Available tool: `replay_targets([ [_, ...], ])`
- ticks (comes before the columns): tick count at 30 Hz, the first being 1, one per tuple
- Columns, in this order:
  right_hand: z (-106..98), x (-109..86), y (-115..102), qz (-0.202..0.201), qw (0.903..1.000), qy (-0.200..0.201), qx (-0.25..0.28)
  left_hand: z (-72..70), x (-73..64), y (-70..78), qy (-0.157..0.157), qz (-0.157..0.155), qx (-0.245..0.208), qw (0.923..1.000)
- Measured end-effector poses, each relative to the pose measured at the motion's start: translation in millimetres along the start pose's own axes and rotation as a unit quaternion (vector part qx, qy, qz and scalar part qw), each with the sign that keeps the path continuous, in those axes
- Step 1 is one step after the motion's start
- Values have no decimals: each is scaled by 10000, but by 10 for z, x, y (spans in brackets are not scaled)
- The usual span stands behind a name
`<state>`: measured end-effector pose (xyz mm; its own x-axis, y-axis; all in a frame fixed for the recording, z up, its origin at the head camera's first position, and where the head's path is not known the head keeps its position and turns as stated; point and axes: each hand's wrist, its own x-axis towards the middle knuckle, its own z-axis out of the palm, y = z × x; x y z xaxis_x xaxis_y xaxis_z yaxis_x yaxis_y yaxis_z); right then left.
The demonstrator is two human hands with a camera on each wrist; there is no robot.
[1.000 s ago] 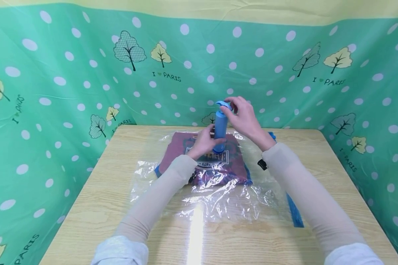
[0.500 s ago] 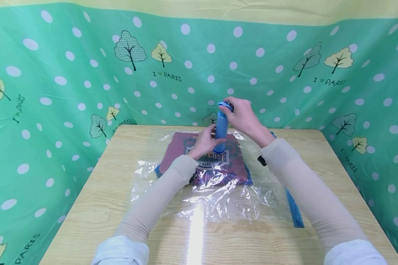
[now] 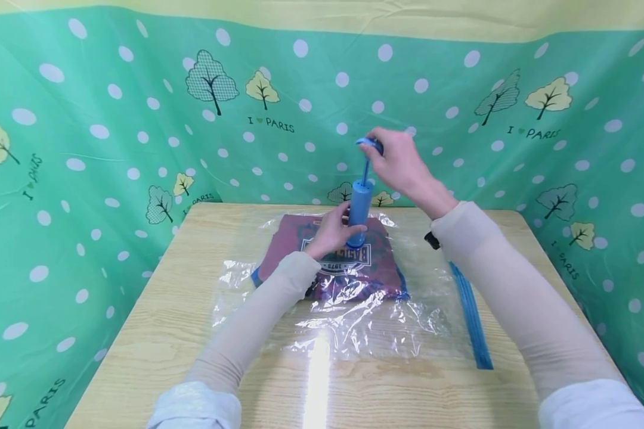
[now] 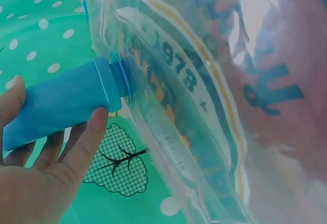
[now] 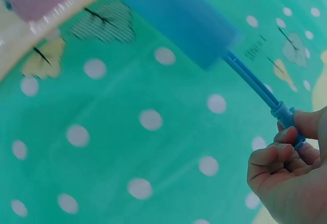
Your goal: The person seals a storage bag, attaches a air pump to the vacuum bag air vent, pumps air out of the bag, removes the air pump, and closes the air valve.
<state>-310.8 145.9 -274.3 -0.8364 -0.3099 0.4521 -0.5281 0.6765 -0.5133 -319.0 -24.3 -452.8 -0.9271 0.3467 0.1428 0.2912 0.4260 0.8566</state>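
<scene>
A blue hand pump (image 3: 360, 205) stands nearly upright on a clear plastic bag (image 3: 354, 333). Inside the bag lies a folded maroon garment (image 3: 290, 238) with printed lettering. My left hand (image 3: 333, 229) grips the pump's barrel low down, fingers curled round it. In the left wrist view the barrel's end (image 4: 120, 78) meets a round fitting on the bag's film. Above, my right hand (image 3: 399, 158) holds the pump handle (image 3: 370, 145), and the thin plunger rod (image 3: 365, 171) shows between handle and barrel. The right wrist view shows thumb and fingers curled on the handle (image 5: 288, 122).
A blue strip (image 3: 471, 322) runs along the bag's right side, partly under my right forearm. The wooden table (image 3: 155, 333) extends around the bag. A green dotted curtain (image 3: 322, 89) hangs behind the table and at both sides.
My right hand has moved up with the handle, drawing the plunger rod out of the barrel. My left hand stays in place on the barrel.
</scene>
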Motion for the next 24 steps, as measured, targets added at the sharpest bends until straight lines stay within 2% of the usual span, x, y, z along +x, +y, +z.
replay_targets([
  [8, -440, 232, -335, -52, 9990, 404, -204, -2, 14, -22, -36, 160, 151, 9998],
  [14, -614, 315, -497, 14, 9973, 544, -490, -6, 8, -7, -93, 105, 224, 9997],
  [20, -579, 313, -504, 57, 9971, 565, -498, -5, 9, -9, -96, 90, 235, 9996],
  [24, -413, 249, -386, 137, 9987, 231, -425, -2, 7, -7, -82, 65, 269, 9996],
])
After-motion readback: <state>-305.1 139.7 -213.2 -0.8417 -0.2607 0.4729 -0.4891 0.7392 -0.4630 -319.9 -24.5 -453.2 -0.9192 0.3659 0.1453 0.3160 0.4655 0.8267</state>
